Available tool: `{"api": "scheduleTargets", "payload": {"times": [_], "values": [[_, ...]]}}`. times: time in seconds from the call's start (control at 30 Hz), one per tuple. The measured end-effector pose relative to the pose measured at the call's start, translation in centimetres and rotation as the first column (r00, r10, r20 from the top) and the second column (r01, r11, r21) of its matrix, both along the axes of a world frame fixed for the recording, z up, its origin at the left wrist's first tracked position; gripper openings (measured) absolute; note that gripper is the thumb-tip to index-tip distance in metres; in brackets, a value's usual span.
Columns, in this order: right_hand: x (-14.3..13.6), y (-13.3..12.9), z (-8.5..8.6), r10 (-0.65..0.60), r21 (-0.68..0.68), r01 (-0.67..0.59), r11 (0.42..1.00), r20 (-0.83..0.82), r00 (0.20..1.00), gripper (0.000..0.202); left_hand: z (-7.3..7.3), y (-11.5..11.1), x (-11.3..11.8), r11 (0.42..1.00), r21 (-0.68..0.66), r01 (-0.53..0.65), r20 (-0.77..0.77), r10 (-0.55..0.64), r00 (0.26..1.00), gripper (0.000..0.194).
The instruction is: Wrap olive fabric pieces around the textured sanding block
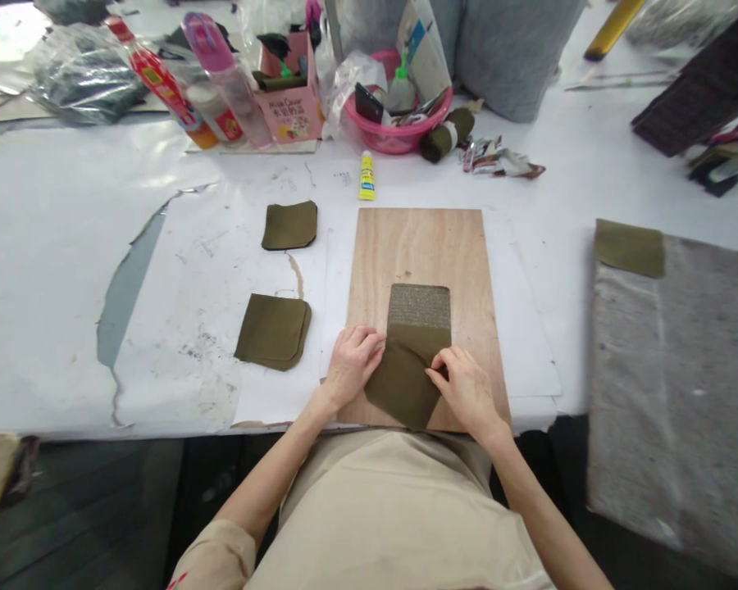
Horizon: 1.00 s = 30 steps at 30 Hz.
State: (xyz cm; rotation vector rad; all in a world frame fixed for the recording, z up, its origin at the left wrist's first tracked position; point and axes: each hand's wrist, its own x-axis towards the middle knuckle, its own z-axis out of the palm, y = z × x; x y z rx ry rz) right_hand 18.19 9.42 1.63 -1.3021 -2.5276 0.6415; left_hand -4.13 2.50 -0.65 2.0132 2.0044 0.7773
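An olive fabric piece [403, 377] lies on a wooden board [421, 246] in front of me, its lower end hanging to a point near the table edge. It overlaps a speckled grey-brown panel [419, 306] with rounded top corners. My left hand [357, 360] grips the fabric's left edge, fingers bent together. At the right edge my right hand [464, 385] pinches the cloth between thumb and fingers, and a crease runs toward it. To the left lie two small stacks of olive pieces, an upper stack [289, 226] and a lower stack [273, 330].
A yellow tube [367, 177] lies beyond the board. Behind it stand a pink basket [399, 135] of tools, a pink box [292, 106] and bottles. A grey felt-like slab [676, 385] with olive patches juts out at the right. The white table covering [49, 270] is torn at left.
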Motion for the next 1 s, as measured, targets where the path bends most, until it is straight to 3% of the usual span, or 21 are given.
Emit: {"api": "scheduleTargets", "payload": {"times": [0.13,0.23,0.33,0.5,0.63,0.77,0.87,1.0], "values": [[0.0,-0.6,0.4,0.027,0.0,-0.027,1.0,-0.039,0.999,0.015,1.3,0.7,1.2,0.987,0.065,0.147,-0.132,-0.138,0.982,0.028],[0.2,-1.0,0.7,0.037,-0.091,-0.049,0.995,-0.129,0.991,0.014,2.1,1.6,2.5,0.939,0.052,0.339,-0.195,-0.323,0.926,0.028],[0.9,-1.0,0.9,0.003,-0.204,-0.051,0.978,-0.231,0.973,0.018,2.3,2.4,3.2,0.893,0.031,0.449,-0.204,-0.434,0.877,0.018],[2.2,0.3,-0.4,-0.204,-0.321,0.117,0.94,-0.253,0.946,0.032,1.9,2.8,2.3,0.906,0.049,0.419,-0.131,-0.41,0.902,0.029],[2.3,1.5,-2.3,-0.276,-0.392,0.179,0.903,-0.207,0.939,0.043,2.9,1.6,-0.3,0.965,0.015,0.263,-0.032,-0.262,0.965,0.028],[1.4,1.6,-3.8,-0.178,-0.217,0.14,0.966,-0.171,0.969,0.047,4.7,-0.9,-4.9,0.993,0.013,-0.119,0.137,0.116,0.984,0.022],[0.8,1.1,-4.6,-0.088,-0.05,0.08,0.996,-0.192,0.977,0.047,5.2,-3.2,-9.0,0.912,0.051,-0.408,0.147,0.397,0.906,0.019],[0.4,0.6,-5.3,-0.027,0.176,0.054,0.983,-0.15,0.988,0.05,3.1,-5.3,-13.5,0.76,0.064,-0.647,0.0,0.648,0.762,0.021]]}}
